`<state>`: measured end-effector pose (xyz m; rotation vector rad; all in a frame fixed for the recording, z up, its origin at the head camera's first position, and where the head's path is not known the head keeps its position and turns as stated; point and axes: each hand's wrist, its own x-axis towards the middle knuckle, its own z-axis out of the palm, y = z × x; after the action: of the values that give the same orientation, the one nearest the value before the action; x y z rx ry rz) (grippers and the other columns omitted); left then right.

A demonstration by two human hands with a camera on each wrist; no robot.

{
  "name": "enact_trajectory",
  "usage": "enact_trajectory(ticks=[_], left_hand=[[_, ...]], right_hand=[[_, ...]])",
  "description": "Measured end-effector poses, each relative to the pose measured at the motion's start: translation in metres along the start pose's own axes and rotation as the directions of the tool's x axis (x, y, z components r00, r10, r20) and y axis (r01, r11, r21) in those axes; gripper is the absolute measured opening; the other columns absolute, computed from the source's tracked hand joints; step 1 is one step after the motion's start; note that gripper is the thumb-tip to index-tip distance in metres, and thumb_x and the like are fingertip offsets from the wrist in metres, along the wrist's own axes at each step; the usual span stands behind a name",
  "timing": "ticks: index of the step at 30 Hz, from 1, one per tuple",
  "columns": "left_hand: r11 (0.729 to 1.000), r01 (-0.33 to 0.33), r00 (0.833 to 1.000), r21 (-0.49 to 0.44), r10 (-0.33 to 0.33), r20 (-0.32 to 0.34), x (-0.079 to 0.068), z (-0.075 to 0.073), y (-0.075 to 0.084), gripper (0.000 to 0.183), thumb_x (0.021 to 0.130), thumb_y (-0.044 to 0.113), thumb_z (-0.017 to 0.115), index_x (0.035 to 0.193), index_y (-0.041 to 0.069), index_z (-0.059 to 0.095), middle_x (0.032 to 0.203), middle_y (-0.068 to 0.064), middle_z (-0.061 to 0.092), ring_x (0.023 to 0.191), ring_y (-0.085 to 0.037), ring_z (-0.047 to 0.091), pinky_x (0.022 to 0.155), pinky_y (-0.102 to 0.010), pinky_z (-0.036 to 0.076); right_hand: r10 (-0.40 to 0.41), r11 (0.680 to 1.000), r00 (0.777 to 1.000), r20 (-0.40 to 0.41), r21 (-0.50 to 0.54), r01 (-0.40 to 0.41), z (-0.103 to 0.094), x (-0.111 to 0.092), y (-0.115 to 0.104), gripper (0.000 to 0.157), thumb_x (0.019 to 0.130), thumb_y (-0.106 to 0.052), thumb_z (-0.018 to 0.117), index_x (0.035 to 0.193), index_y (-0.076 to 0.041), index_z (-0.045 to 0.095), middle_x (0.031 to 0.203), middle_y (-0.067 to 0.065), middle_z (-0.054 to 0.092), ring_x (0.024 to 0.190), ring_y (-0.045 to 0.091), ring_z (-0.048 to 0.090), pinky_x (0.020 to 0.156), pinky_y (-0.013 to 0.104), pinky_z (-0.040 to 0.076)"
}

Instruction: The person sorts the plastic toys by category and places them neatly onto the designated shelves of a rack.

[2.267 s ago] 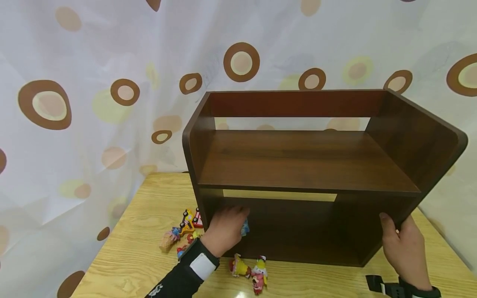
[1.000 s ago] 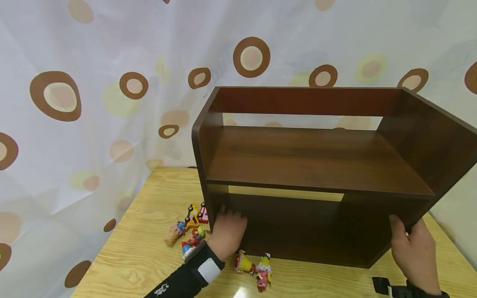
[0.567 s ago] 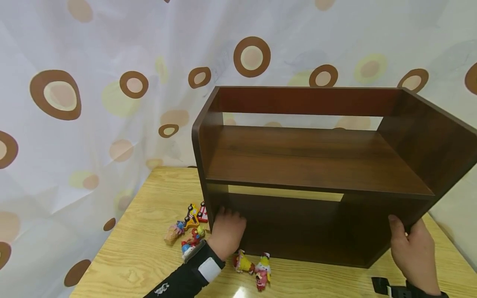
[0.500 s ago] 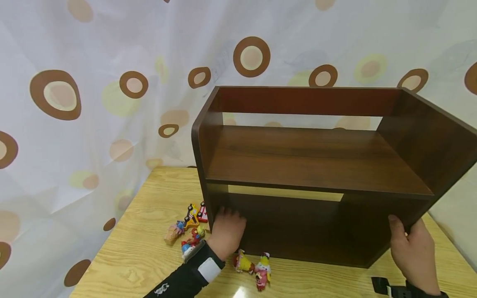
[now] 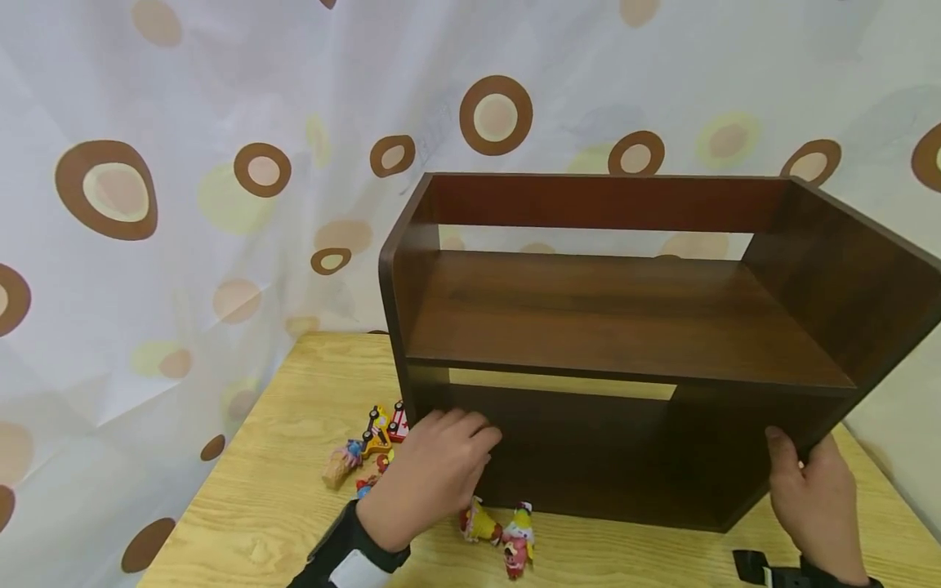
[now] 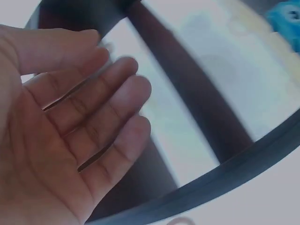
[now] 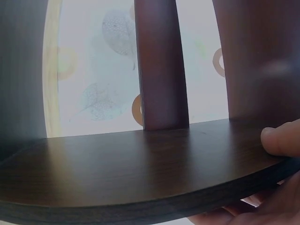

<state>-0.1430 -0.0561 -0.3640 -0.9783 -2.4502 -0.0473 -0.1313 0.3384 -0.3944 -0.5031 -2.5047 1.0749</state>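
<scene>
A dark brown two-tier shelf [image 5: 625, 318] stands on the wooden table. My left hand [image 5: 434, 474] is in front of the left end of its lower compartment. In the left wrist view this hand [image 6: 79, 122] is empty, its fingers loosely bent and palm showing. A small blue toy [image 6: 287, 21] with an eye appears at that view's top right corner; the head view does not show it. My right hand [image 5: 816, 498] grips the shelf's right side panel. In the right wrist view its thumb [image 7: 283, 139] lies on the panel's inner face, with the other fingers behind the edge.
Left of the shelf lie a yellow toy vehicle [image 5: 377, 430], a red toy vehicle [image 5: 399, 423], an ice-cream-cone toy [image 5: 338, 467] and small figures partly behind my left arm. Several figurines [image 5: 517, 541] lie before the shelf. A patterned curtain [image 5: 184, 327] hangs behind.
At first something blue showed beside my left fingers in the lower compartment. The left hand has since drawn back and up from there, empty. My right hand keeps its grip on the panel.
</scene>
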Motion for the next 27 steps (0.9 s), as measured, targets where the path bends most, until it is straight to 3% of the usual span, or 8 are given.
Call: enact_trajectory(ticks=[4, 7, 12, 15, 18, 22, 24, 27], left_hand=[[0.992, -0.017, 0.995, -0.126, 0.005, -0.1, -0.01, -0.027, -0.005, 0.014, 0.089, 0.021, 0.073, 0.103, 0.02, 0.073, 0.095, 0.007, 0.072, 0.084, -0.009, 0.066, 0.073, -0.026, 0.052], [0.968, -0.02, 0.982, -0.251, -0.028, -0.186, -0.023, -0.045, -0.016, 0.016, 0.085, 0.017, 0.077, 0.1, 0.018, 0.073, 0.092, 0.008, 0.073, 0.081, -0.007, 0.065, 0.073, -0.024, 0.053], [0.921, -0.024, 0.943, -0.39, -0.108, -0.314, -0.042, -0.068, -0.044, 0.022, 0.08, 0.005, 0.078, 0.1, 0.014, 0.074, 0.091, 0.006, 0.074, 0.08, -0.006, 0.067, 0.074, -0.02, 0.055], [0.897, 0.02, 0.916, -0.441, -0.193, -0.351, -0.047, -0.072, -0.067, 0.02, 0.083, 0.0, 0.074, 0.099, 0.012, 0.075, 0.088, 0.002, 0.075, 0.076, -0.005, 0.066, 0.073, -0.015, 0.052], [0.86, 0.165, 0.896, -0.483, -0.335, -0.291, -0.048, -0.061, -0.093, 0.014, 0.089, 0.002, 0.069, 0.098, 0.011, 0.075, 0.084, 0.001, 0.075, 0.072, -0.003, 0.064, 0.068, -0.015, 0.05], [0.763, 0.407, 0.854, -0.501, -0.513, -0.088, -0.047, -0.028, -0.125, 0.013, 0.097, 0.012, 0.061, 0.102, 0.01, 0.073, 0.086, -0.002, 0.075, 0.072, -0.009, 0.065, 0.066, -0.023, 0.05], [0.711, 0.493, 0.826, -0.501, -0.563, 0.015, -0.05, -0.008, -0.137, 0.016, 0.099, 0.015, 0.059, 0.106, 0.009, 0.072, 0.09, -0.006, 0.075, 0.076, -0.015, 0.067, 0.068, -0.028, 0.051], [0.688, 0.565, 0.809, -0.456, -0.571, 0.141, -0.053, 0.018, -0.148, 0.019, 0.099, 0.016, 0.058, 0.109, 0.007, 0.071, 0.097, -0.011, 0.075, 0.083, -0.023, 0.068, 0.071, -0.033, 0.052]], right_hand=[[-0.022, 1.0, 1.0, -0.014, -0.004, 0.022, 0.0, 0.001, 0.0, 0.05, 0.107, -0.023, 0.031, 0.147, 0.006, 0.031, 0.14, 0.038, 0.042, 0.125, 0.058, 0.042, 0.094, 0.07, 0.036], [-0.013, 1.0, 1.0, -0.01, -0.002, 0.013, 0.0, 0.001, 0.0, 0.051, 0.107, -0.024, 0.031, 0.148, 0.005, 0.03, 0.141, 0.038, 0.042, 0.126, 0.058, 0.043, 0.094, 0.071, 0.036], [0.01, 1.0, 1.0, -0.016, 0.001, -0.01, 0.0, 0.0, 0.003, 0.05, 0.106, -0.024, 0.033, 0.147, 0.005, 0.031, 0.141, 0.038, 0.043, 0.127, 0.058, 0.042, 0.096, 0.071, 0.036], [0.016, 1.0, 1.0, -0.02, 0.005, -0.015, 0.001, -0.002, 0.004, 0.049, 0.106, -0.025, 0.034, 0.146, 0.005, 0.033, 0.14, 0.037, 0.044, 0.127, 0.058, 0.042, 0.096, 0.07, 0.036], [0.006, 1.0, 1.0, -0.024, 0.005, -0.005, 0.0, -0.003, 0.004, 0.048, 0.106, -0.025, 0.034, 0.144, 0.006, 0.035, 0.138, 0.037, 0.044, 0.126, 0.057, 0.043, 0.095, 0.068, 0.036], [-0.009, 1.0, 0.999, -0.032, -0.001, 0.009, -0.001, -0.002, 0.005, 0.048, 0.106, -0.024, 0.033, 0.143, 0.006, 0.035, 0.138, 0.037, 0.044, 0.124, 0.057, 0.043, 0.093, 0.068, 0.036], [-0.01, 1.0, 0.999, -0.03, -0.007, 0.01, -0.001, -0.001, 0.004, 0.048, 0.106, -0.024, 0.033, 0.143, 0.006, 0.034, 0.138, 0.037, 0.044, 0.124, 0.057, 0.043, 0.093, 0.069, 0.036], [0.0, 1.0, 1.0, -0.02, -0.009, 0.0, 0.0, -0.001, 0.004, 0.049, 0.106, -0.025, 0.032, 0.144, 0.005, 0.034, 0.139, 0.037, 0.044, 0.125, 0.057, 0.043, 0.093, 0.069, 0.037]])
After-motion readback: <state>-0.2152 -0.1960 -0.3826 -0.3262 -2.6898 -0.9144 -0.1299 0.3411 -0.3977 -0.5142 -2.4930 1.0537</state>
